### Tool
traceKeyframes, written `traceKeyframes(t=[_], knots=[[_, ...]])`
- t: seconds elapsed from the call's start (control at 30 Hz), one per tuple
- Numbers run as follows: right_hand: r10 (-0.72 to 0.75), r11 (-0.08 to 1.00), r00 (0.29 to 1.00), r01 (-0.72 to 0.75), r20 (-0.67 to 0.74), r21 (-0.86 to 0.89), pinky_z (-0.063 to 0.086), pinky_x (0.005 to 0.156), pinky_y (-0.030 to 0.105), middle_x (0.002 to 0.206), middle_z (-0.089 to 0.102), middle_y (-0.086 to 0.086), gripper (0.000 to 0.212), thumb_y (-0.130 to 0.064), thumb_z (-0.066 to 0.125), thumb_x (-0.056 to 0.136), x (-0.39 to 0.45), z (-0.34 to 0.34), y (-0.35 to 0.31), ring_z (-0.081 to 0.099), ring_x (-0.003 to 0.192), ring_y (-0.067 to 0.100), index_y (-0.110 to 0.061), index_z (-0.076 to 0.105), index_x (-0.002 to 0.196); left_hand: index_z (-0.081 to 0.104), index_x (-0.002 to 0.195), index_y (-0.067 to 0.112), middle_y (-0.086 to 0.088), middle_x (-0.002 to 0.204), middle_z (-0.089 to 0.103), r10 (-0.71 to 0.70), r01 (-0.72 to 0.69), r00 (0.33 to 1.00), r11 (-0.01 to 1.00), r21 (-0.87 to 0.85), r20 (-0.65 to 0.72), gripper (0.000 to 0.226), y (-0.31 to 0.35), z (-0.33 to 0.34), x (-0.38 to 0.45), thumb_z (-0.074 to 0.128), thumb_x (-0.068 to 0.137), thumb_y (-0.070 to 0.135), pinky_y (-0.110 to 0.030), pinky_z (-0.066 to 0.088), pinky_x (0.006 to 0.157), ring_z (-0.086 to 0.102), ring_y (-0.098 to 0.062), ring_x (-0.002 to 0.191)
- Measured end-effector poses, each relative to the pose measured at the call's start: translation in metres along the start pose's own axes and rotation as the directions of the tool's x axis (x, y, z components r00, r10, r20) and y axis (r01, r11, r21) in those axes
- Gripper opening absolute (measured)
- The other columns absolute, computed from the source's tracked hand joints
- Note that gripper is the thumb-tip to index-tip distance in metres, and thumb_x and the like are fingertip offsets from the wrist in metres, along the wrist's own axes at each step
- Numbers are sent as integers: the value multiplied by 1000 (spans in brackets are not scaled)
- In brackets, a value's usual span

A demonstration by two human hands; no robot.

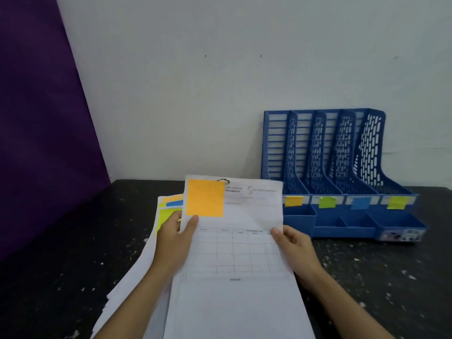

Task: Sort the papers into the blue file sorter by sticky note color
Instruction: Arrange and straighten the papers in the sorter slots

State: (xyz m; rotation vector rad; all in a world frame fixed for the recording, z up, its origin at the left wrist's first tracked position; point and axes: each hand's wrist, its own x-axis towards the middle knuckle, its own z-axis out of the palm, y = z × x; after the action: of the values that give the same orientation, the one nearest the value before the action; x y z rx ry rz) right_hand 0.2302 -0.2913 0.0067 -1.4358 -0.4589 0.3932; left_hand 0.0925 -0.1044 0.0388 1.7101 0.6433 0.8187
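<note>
Both hands are gripping one sheet, the left hand pinching its left edge just below the orange note, the right hand pinching the right edge. Beyond the right grip the sorter is standing on the table. The orange tab and yellow tab are looking alike, risking a wrong slot; the limp sheet could buckle entering.

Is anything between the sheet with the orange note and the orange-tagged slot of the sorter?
Nothing visible. Both hands hold the sheet left of the blue file sorter; the leftmost slot, above the orange tag, looks empty and open.
</note>
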Motion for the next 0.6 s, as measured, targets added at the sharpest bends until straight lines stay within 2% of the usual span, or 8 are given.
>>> traceKeyframes(t=[0.17, 0.2, 0.3, 0.33, 0.4, 0.47, 0.53, 0.6], knots=[[-212, 936, 954, 136, -210, -326, 57, 66, 36, 79, 70, -1, 5, -20, 64, 86, -2, -12, -15, 67, 73, 13, -15, 65, 87, 63, 98, 12, -5, 96, 70, 82, -76, 996, 991, -108, 45, 13, 33, 21, 4, 52, 94, 17, -37, 55, 78, 67, -21, 90], [-283, 902, 922, 162, -264, -400, 55, 69, 34, 81, 68, -7, 11, -23, 67, 83, -2, -13, -22, 64, 74, 8, -20, 62, 92, 62, 96, 13, -5, 93, 69, 120, -116, 992, 988, -104, 32, 11, 43, 25, 4, 53, 94, 17, -34, 54, 75, 66, -20, 87], [-472, 776, 818, 208, -329, -595, 43, 87, 31, 107, 48, -12, 60, -31, 76, 73, 4, -14, -41, 50, 97, 7, -22, 45, 124, 60, 88, 14, 3, 84, 65, 243, -249, 966, 966, -66, -83, 9, 74, 43, 7, 53, 93, 17, -23, 47, 65, 61, -12, 79], [-534, 720, 793, 243, -294, -650, 39, 90, 31, 111, 41, -12, 68, -33, 77, 71, 5, -13, -47, 44, 103, 9, -21, 42, 128, 59, 88, 11, 4, 82, 63, 278, -286, 951, 957, -50, -134, 9, 84, 49, 9, 53, 93, 17, -21, 45, 62, 59, -11, 76], [-626, 632, 760, 361, -176, -686, 39, 84, 27, 107, 43, -10, 60, -41, 74, 73, 6, -9, -63, 46, 95, 7, -20, 48, 122, 55, 87, 8, 7, 78, 59, 312, -331, 920, 943, -43, -238, 10, 105, 65, 15, 53, 93, 16, -21, 39, 58, 54, -10, 72], [-608, 582, 794, 452, 7, -676, 44, 71, 21, 95, 52, -13, 55, -61, 59, 76, -3, -2, -80, 52, 80, 1, -22, 53, 114, 52, 87, 7, 7, 76, 55, 308, -340, 898, 939, -50, -313, 10, 120, 79, 19, 51, 93, 15, -18, 35, 53, 51, -7, 68], [-547, 452, 817, 474, 185, -756, 45, 67, 19, 96, 56, -15, 81, -84, 28, 69, -11, 1, -93, 55, 79, 1, -25, 50, 120, 50, 88, 6, 6, 75, 53, 301, -345, 889, 936, -74, -344, 11, 133, 93, 20, 48, 94, 15, -12, 36, 48, 49, -4, 66], [-534, 238, 807, 431, 253, -870, 41, 65, 21, 107, 56, -10, 99, -90, 11, 63, -12, 2, -99, 57, 87, 8, -26, 39, 133, 47, 90, 6, 7, 75, 51, 282, -339, 890, 934, -107, -359, 11, 142, 104, 19, 46, 96, 15, -7, 37, 49, 48, -5, 66]])
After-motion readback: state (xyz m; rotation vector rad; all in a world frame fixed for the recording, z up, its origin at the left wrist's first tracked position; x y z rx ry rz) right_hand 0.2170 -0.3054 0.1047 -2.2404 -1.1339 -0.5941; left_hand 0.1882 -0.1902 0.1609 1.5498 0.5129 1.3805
